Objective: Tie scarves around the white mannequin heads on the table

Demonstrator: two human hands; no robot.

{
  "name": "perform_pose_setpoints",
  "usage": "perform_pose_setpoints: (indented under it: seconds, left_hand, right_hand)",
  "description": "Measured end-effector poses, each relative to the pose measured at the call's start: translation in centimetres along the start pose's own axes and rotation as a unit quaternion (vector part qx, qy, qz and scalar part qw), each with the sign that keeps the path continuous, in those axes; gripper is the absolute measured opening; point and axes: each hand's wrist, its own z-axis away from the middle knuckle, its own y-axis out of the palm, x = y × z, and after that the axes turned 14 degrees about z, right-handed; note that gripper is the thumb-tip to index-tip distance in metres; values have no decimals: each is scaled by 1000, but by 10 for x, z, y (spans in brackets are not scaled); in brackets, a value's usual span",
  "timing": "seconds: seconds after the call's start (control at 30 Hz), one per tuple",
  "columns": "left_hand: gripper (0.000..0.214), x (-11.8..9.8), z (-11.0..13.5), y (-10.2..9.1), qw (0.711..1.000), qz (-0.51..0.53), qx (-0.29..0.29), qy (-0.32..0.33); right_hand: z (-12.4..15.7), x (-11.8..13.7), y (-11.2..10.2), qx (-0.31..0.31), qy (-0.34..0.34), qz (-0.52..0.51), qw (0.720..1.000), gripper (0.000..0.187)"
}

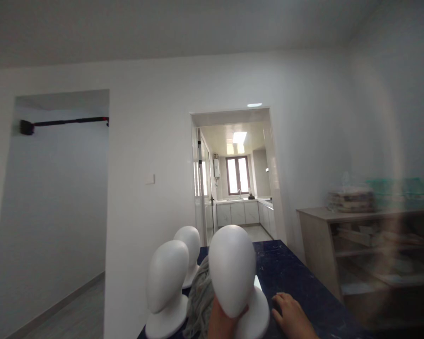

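A smooth white mannequin head (232, 268) stands upright on its round base at the front of the dark blue table (297, 268). My left hand (223, 320) is at its neck, fingers wrapped round it and partly hidden by the chin. To the right of the base, my right hand (290, 313) is low over the tabletop, its thumb and fingers apart, with nothing visible in it. A grey, crumpled cloth-like bundle (199, 299) lies left of this head. Beyond the bundle are a second white head (167, 278) and a third white head (188, 245).
A wooden shelf unit (316, 235) stands on the right, with stacked items (351, 198) and a green see-through container (397, 190) on top. Past the table a doorway leads to a kitchen (237, 212). Another opening (56, 212) is at the left.
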Motion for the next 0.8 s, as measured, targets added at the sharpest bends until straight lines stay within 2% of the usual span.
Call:
perform_pose_setpoints:
  seconds: [0.07, 0.13, 0.23, 0.33, 0.47, 0.63, 0.8]
  left_hand:
    - [73, 9, -26, 53, 995, 85, 44, 21]
    - [81, 24, -43, 96, 982, 172, 65, 44]
    - [79, 49, -54, 132, 973, 222, 44, 49]
    - [75, 67, -57, 143, 976, 216, 27, 24]
    - [77, 80, -56, 144, 975, 218, 36, 18]
    - [82, 82, -49, 143, 973, 219, 61, 38]
    - [84, 83, -42, 149, 973, 208, 75, 60]
  right_hand:
    - [-1, 1, 0, 3, -1, -1, 1000, 41]
    - [-3, 1, 0, 6, -1, 0, 1000, 41]
    - [-5, 2, 0, 5, 1, 7, 1000, 41]
    - [-6, 3, -1, -1, 0, 6, 1000, 39]
    - [-5, 2, -2, -24, 7, -5, 1000, 35]
    - [-6, -1, -2, -27, 25, -28, 999, 44]
    - [-4, 3, -15, -29, 16, -81, 996, 46]
